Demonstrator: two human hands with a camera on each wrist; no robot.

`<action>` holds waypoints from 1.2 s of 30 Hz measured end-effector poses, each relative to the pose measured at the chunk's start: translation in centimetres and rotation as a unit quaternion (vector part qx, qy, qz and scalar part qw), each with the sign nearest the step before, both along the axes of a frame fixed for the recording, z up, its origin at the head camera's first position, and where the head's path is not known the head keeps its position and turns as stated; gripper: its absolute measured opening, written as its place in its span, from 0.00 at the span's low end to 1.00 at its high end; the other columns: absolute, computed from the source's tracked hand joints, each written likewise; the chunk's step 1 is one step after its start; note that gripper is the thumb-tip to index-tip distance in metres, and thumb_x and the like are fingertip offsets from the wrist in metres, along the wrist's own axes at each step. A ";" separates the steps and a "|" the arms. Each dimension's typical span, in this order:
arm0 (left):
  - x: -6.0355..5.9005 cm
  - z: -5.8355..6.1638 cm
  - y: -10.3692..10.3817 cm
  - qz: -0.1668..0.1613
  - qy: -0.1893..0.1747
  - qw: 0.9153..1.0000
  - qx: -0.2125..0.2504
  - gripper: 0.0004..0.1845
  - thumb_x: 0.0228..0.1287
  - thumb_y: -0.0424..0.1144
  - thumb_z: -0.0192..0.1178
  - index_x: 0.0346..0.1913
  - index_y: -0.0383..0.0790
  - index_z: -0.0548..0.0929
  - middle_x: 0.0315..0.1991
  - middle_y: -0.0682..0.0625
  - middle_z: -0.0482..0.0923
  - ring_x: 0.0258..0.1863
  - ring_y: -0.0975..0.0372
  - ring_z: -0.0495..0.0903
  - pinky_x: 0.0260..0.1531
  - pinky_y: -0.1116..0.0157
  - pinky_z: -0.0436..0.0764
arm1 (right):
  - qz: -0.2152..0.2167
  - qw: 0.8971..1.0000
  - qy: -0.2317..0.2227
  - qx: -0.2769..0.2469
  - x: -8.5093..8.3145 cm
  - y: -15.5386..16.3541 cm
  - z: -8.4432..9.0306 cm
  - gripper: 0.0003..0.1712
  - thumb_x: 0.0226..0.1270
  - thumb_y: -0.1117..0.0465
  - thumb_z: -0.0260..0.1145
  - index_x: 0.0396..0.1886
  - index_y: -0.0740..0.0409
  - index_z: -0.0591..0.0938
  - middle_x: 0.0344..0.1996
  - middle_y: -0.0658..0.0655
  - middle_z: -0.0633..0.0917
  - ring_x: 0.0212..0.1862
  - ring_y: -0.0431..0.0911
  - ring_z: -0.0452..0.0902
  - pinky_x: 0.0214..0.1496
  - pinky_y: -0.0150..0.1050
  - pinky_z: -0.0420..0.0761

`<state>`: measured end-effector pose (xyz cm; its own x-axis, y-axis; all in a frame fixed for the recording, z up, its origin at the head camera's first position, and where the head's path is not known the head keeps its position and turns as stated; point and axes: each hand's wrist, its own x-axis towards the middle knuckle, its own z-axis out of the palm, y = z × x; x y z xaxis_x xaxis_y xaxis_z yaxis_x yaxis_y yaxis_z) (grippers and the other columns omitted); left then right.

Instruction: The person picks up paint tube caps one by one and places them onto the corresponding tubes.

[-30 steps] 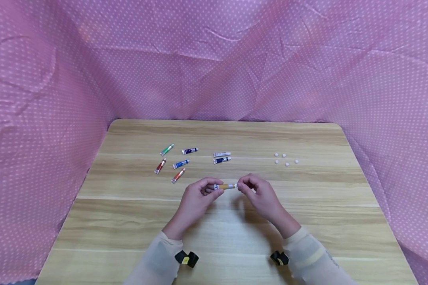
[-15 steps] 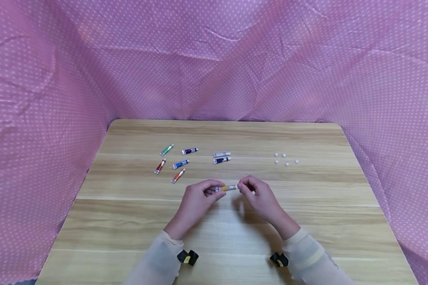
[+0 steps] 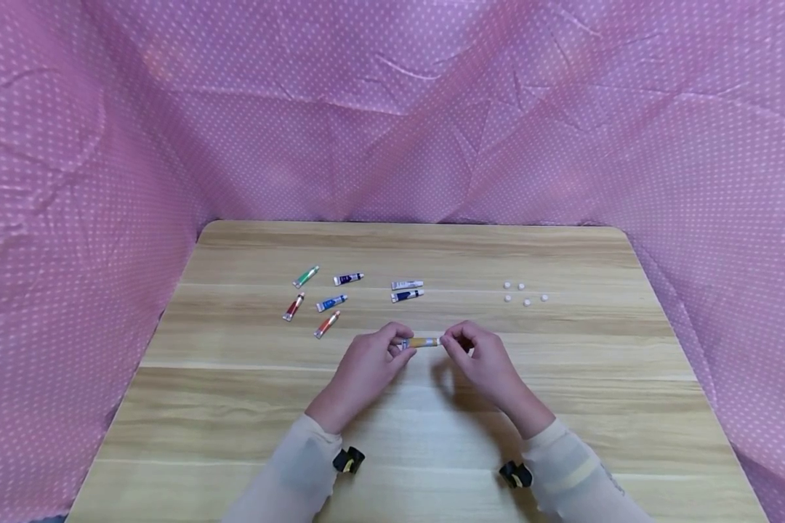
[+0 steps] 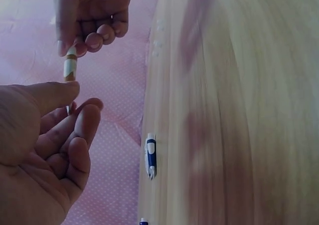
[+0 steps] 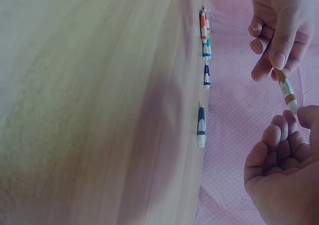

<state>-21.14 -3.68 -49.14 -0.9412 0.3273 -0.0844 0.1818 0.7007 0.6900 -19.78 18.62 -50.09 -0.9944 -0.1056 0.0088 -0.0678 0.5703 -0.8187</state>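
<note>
I see L hand [image 3: 366, 361] & R hand [image 3: 480, 356] both pinching ochre paint tube [image 3: 421, 341]; twisting too hard could pop cap, squirt paint.

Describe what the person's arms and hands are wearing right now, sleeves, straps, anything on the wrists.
Both hands are bare: the left hand and right hand show no gloves, and no rings are discernible. Each forearm is covered by a thin, pale cream, slightly sheer left sleeve and right sleeve. Under each wrist sits a small black device with yellow marking.
</note>
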 end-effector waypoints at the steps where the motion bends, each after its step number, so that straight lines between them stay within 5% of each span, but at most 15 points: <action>1: -0.1 0.0 0.0 -0.005 0.005 1.000 -0.010 0.12 0.76 0.45 0.70 0.57 0.50 0.86 0.43 0.57 0.89 0.38 0.68 0.83 0.42 0.67 0.85 | -0.002 1.000 -0.002 0.002 -0.1 0.0 -0.1 0.06 0.80 0.61 0.69 0.44 0.59 0.88 0.36 0.55 0.88 0.38 0.43 0.77 0.39 0.31 0.78; 9: -0.5 0.0 0.1 -0.022 0.039 0.997 -0.054 0.11 0.71 0.48 0.74 0.52 0.56 0.89 0.53 0.58 0.85 0.45 0.64 0.79 0.49 0.63 0.84 | -0.001 1.000 -0.015 0.007 -0.5 0.7 -0.9 0.05 0.80 0.60 0.70 0.44 0.56 0.88 0.35 0.53 0.88 0.37 0.44 0.77 0.37 0.31 0.78; 16: -1.7 -1.6 0.1 -0.023 0.031 0.999 -0.022 0.10 0.68 0.46 0.76 0.49 0.56 0.90 0.53 0.56 0.89 0.56 0.57 0.84 0.62 0.53 0.83 | 0.004 1.000 -0.012 0.003 -0.5 2.1 -1.1 0.06 0.80 0.58 0.69 0.47 0.56 0.89 0.39 0.55 0.90 0.41 0.44 0.79 0.42 0.32 0.79; 22: -2.8 -3.6 -0.4 -0.019 0.014 0.999 -0.028 0.09 0.66 0.45 0.78 0.46 0.54 0.91 0.46 0.57 0.89 0.49 0.59 0.84 0.59 0.53 0.82 | -0.006 1.000 0.002 -0.018 -0.9 4.7 -1.5 0.10 0.82 0.57 0.67 0.48 0.59 0.88 0.41 0.60 0.91 0.42 0.41 0.81 0.44 0.32 0.81; 29: -3.3 -4.4 -0.8 -0.029 -0.025 0.997 -0.062 0.07 0.67 0.44 0.77 0.45 0.53 0.91 0.39 0.58 0.87 0.42 0.61 0.80 0.54 0.55 0.80 | -0.042 0.997 -0.025 -0.059 -1.3 8.6 -2.1 0.15 0.84 0.55 0.65 0.53 0.64 0.85 0.44 0.64 0.89 0.43 0.37 0.82 0.46 0.29 0.83; 36: -4.3 -5.4 -1.1 -0.033 -0.033 0.995 -0.090 0.08 0.69 0.46 0.76 0.48 0.53 0.91 0.42 0.58 0.89 0.44 0.61 0.82 0.57 0.55 0.80 | -0.096 0.989 0.007 -0.110 -2.2 13.7 -2.1 0.16 0.84 0.60 0.64 0.56 0.71 0.82 0.40 0.39 0.86 0.43 0.30 0.82 0.48 0.25 0.84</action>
